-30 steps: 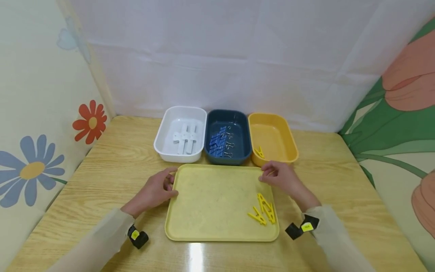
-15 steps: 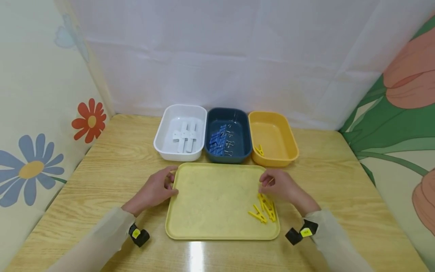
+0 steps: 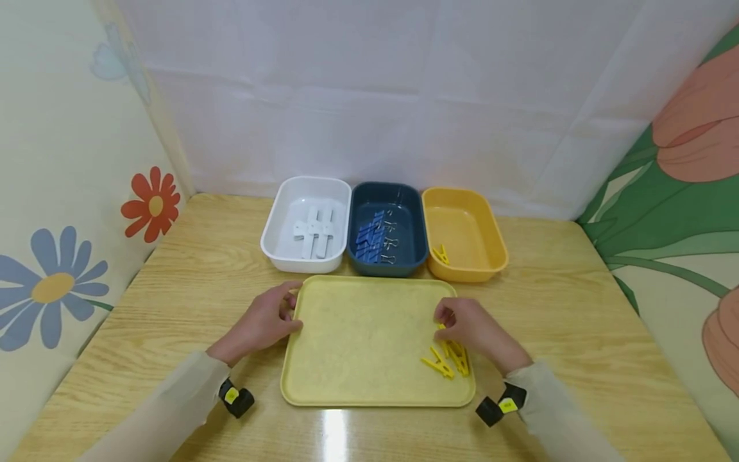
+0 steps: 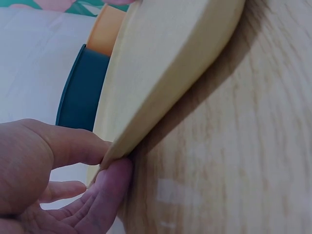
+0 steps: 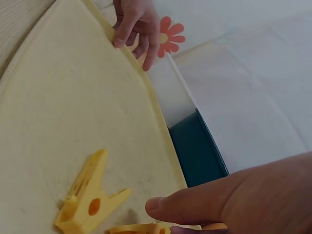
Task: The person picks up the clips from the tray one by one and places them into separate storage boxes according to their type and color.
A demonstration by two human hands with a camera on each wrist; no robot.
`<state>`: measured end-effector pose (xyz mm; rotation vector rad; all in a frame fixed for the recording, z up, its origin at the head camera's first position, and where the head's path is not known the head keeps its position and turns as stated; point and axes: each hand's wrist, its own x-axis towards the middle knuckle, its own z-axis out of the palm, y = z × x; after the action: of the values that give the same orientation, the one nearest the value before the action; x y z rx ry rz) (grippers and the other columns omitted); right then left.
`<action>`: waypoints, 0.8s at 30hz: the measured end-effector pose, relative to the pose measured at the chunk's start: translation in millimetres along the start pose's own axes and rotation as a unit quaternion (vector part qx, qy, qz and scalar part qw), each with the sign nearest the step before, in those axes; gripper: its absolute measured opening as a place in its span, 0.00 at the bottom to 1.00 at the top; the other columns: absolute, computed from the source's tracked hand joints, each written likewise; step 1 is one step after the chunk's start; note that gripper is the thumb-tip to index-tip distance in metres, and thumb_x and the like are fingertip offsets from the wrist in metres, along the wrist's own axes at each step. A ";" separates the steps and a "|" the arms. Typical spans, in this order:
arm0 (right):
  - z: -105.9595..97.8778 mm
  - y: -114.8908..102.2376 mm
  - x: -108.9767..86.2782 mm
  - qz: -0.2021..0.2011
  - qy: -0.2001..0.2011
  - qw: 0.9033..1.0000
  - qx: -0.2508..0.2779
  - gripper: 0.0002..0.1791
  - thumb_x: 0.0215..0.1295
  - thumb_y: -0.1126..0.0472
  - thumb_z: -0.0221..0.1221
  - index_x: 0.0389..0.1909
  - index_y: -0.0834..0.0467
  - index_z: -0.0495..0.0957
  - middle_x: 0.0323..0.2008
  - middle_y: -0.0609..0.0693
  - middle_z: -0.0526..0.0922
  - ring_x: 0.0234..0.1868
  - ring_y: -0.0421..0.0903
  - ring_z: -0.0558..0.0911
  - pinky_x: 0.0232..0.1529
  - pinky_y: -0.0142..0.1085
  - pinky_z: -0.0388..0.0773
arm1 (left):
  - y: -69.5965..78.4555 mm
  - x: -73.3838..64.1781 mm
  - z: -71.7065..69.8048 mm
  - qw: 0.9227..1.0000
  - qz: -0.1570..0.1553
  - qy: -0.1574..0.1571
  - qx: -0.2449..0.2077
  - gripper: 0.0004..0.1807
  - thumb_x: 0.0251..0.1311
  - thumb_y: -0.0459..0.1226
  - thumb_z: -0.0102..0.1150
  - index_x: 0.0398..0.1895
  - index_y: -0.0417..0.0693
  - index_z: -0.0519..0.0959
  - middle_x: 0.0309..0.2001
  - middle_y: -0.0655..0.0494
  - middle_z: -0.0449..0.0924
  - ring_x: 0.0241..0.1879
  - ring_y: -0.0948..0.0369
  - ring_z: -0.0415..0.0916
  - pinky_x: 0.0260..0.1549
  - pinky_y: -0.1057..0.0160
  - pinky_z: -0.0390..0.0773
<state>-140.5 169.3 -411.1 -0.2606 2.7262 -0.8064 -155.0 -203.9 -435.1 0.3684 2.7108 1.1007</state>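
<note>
My left hand (image 3: 267, 321) holds the left edge of a pale yellow tray (image 3: 358, 340), thumb on the rim and fingers against its underside in the left wrist view. On the tray's right side lie several yellow plastic clothespins. One clothespin (image 3: 439, 364) lies apart to the left, its legs spread. Over the others (image 3: 458, 359) hovers my right hand (image 3: 470, 327), partly covering them. In the right wrist view its thumb (image 5: 168, 207) is just above the end of a clothespin (image 5: 139, 228), with a gap between thumb and fingers.
Three bins stand side by side behind the tray. A white bin (image 3: 271, 247) contains white clips, a dark blue bin (image 3: 418, 221) blue binder clips, and an orange bin (image 3: 491, 247) one yellow clothespin (image 3: 441, 255). A white cloth (image 3: 369, 96) hangs behind.
My right hand has moved from the tray's upper right corner toward me, down over the clothespins. The left hand has kept its hold on the tray edge.
</note>
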 end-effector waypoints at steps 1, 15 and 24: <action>1.2 -1.2 -0.2 0.004 0.001 1.000 -0.006 0.12 0.50 0.66 0.70 0.33 0.58 0.77 0.31 0.50 0.78 0.32 0.43 0.73 0.36 0.35 0.72 | -0.2 0.1 0.0 1.000 0.001 0.000 0.001 0.39 0.50 0.29 0.66 0.67 0.36 0.62 0.42 0.46 0.74 0.30 0.61 0.72 0.27 0.67 0.73; 4.6 -3.1 1.3 0.000 0.004 0.999 -0.033 0.10 0.50 0.69 0.68 0.33 0.56 0.78 0.31 0.49 0.78 0.34 0.43 0.74 0.37 0.37 0.73 | -0.1 -1.2 1.9 1.000 0.010 0.003 0.000 0.40 0.50 0.28 0.66 0.68 0.35 0.61 0.42 0.47 0.74 0.30 0.62 0.72 0.26 0.67 0.73; 0.3 -5.4 2.6 0.001 0.035 0.999 -0.037 0.10 0.51 0.69 0.66 0.35 0.56 0.79 0.34 0.49 0.79 0.36 0.44 0.76 0.41 0.38 0.76 | -1.8 0.8 0.6 1.000 0.002 0.000 0.008 0.40 0.51 0.29 0.66 0.68 0.36 0.61 0.42 0.47 0.74 0.31 0.61 0.72 0.27 0.67 0.73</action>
<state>-142.4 164.1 -409.0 -0.2498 2.8245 -0.7270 -155.8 -204.6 -436.8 0.3775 2.7215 1.0810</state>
